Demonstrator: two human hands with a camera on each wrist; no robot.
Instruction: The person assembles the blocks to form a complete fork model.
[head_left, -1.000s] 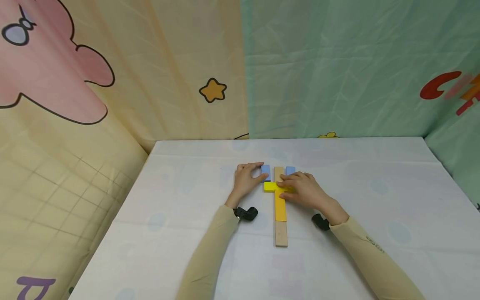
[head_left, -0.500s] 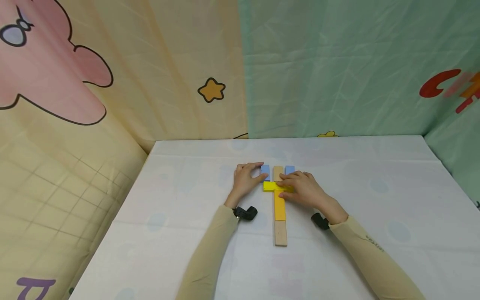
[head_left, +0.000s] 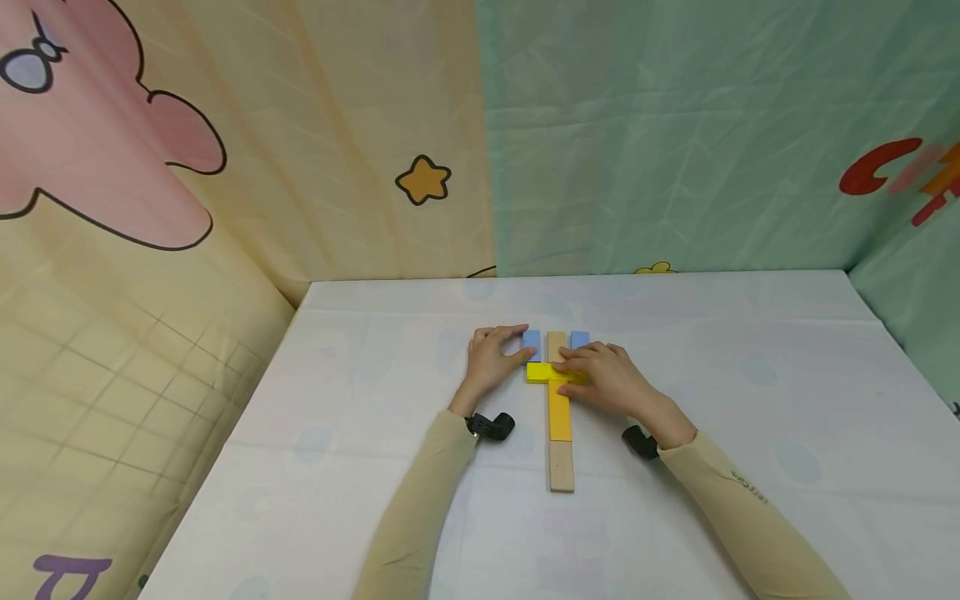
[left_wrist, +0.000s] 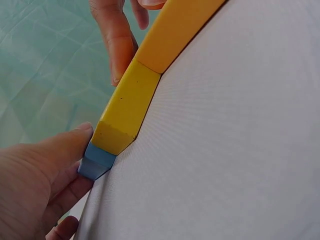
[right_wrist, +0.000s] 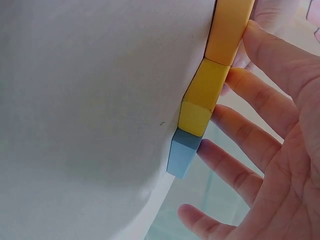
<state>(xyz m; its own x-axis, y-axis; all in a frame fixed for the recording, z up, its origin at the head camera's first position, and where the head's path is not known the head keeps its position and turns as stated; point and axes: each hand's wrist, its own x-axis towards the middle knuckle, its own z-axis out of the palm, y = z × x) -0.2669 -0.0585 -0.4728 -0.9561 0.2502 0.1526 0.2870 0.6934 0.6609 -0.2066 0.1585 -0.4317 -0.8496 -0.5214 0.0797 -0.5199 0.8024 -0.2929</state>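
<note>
Flat blocks lie on the white table in a cross-like figure. A yellow block [head_left: 537, 373] lies crosswise, with an orange block [head_left: 559, 412] and a plain wood block [head_left: 561, 468] in line below it. Above it stand another plain wood block [head_left: 556, 346], a left blue block [head_left: 531, 343] and a right blue block [head_left: 579, 339]. My left hand [head_left: 487, 367] pinches the left blue block between thumb and fingers. Extended fingers of my right hand [head_left: 615, 383] rest on the orange, yellow and right blue blocks, partly hiding the yellow one.
The white table [head_left: 337, 400] runs back to a cloth backdrop [head_left: 675, 150] printed with cartoon shapes. A black wrist camera [head_left: 492, 427] is strapped to my left wrist, and another black camera [head_left: 640, 443] sits at my right wrist.
The left blue block and my left fingers have shifted very slightly to the right. My right hand and the other blocks look unchanged, apart from a slight shift of the head view.
</note>
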